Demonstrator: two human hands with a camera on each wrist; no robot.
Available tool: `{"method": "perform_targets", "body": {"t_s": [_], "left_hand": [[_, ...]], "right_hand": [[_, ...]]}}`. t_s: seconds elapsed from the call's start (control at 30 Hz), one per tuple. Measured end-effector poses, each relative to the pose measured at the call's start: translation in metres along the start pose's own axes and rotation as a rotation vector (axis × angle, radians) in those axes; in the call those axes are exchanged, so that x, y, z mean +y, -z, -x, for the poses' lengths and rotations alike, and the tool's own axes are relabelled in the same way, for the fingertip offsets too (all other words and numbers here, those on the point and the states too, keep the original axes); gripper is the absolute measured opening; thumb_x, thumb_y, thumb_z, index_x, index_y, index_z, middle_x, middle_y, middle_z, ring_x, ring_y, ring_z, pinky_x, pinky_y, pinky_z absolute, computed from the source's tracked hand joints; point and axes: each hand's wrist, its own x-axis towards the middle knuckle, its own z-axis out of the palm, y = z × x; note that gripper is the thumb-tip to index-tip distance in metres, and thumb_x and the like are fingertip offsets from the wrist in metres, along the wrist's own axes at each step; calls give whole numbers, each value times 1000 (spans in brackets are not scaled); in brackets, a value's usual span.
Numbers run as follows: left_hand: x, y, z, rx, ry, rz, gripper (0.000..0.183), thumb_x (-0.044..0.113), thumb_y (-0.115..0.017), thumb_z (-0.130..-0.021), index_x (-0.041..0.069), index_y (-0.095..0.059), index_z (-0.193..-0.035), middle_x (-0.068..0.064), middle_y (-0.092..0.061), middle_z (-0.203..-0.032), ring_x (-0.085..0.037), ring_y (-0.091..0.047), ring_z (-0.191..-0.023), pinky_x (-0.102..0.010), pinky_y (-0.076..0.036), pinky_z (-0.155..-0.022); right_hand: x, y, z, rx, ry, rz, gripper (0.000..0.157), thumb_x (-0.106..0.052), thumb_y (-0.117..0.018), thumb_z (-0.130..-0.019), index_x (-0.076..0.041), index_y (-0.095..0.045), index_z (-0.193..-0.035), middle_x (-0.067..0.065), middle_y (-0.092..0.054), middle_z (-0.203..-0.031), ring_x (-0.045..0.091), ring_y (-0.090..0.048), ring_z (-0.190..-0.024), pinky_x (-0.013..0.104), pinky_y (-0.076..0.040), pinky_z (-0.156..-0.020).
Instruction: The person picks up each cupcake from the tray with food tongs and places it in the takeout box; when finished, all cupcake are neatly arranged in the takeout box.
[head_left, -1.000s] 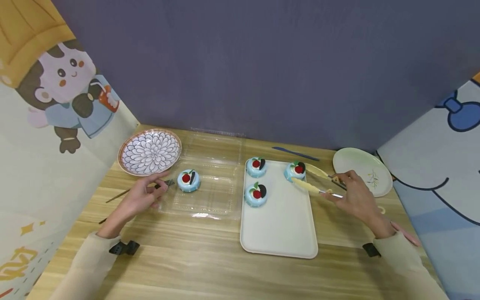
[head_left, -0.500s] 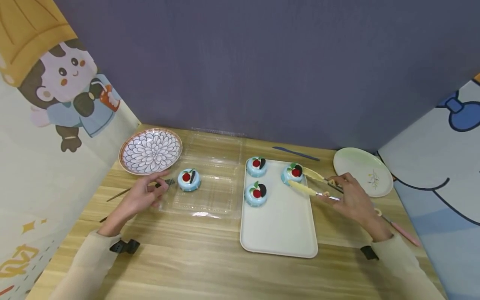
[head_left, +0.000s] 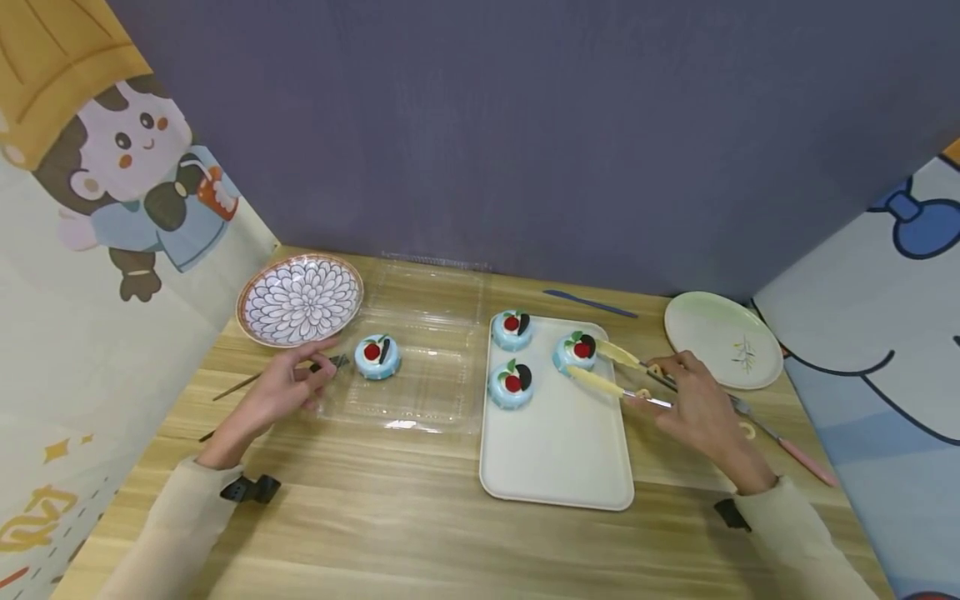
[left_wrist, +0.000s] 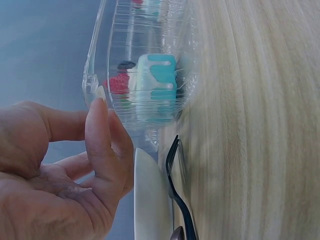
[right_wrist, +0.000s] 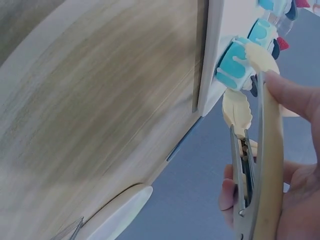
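My right hand (head_left: 697, 410) grips a pair of tongs (right_wrist: 270, 165) with cream-coloured tips. The tips stand on either side of a small blue cake (head_left: 574, 353) topped with a red berry and a dark disc, at the tray's upper right. Two similar cakes, one at the back (head_left: 512, 331) and one nearer (head_left: 510, 386), sit along the left side of the white tray (head_left: 555, 458). My left hand (head_left: 288, 385) pinches the left rim of a clear plastic container (left_wrist: 150, 30). Inside that container, at its left, sits another blue cake (head_left: 377, 357).
A flower-patterned bowl (head_left: 300, 300) stands at the back left, with a dark fork (left_wrist: 181, 200) near it. A blue knife (head_left: 590, 303) lies behind the tray. On the right are a pale green plate (head_left: 722, 340) and a pink-handled fork (head_left: 806, 461).
My right hand has moved left with the tongs, and the cake between their tips has shifted left over the tray. My left hand stays in place.
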Motion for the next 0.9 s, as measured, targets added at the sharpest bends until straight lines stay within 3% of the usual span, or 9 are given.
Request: {"method": "perform_targets", "body": {"t_s": [0.13,0.37,0.53,0.7,0.9], "left_hand": [[-1,0,0,1,0,1,55,5,-52,-99,4,-35,-151,-22,-52,-114,-13,-58,-69,-31,-55,-49],[-2,0,0,-1,2,7,55,7,-53,-99,5,-35,-152,-22,-51,-115,-15,-59,-69,-32,-56,-50],[-2,0,0,2,-3,-6,54,8,-52,-100,5,-35,-152,-21,-52,-115,-16,-60,-71,-32,-57,-51],[-2,0,0,4,2,-9,54,8,-53,-100,5,-35,-152,-22,-52,-116,-18,-60,-72,-33,-57,-52],[0,-1,1,14,8,-6,54,7,-54,-99,4,-36,-151,-23,-53,-115,-16,-60,-71,-33,-57,-51]], "right_hand": [[-3,0,0,51,-6,-26,60,-45,-85,-72,-6,-68,-114,16,-61,-107,35,-61,-88,51,-51,-66],[-27,11,-9,131,42,-59,58,-45,-84,-73,-10,-68,-116,12,-59,-105,21,-51,-71,31,-39,-56],[-59,13,-18,132,101,-88,56,-44,-84,-74,-10,-67,-115,9,-59,-104,22,-55,-79,37,-47,-63],[-97,5,-28,54,165,-107,59,-52,-79,-76,-12,-66,-118,5,-58,-106,20,-56,-86,36,-50,-70],[-142,-16,-36,-56,275,-110,59,-58,-73,-80,-13,-67,-117,1,-57,-106,13,-51,-81,26,-45,-66]]}}
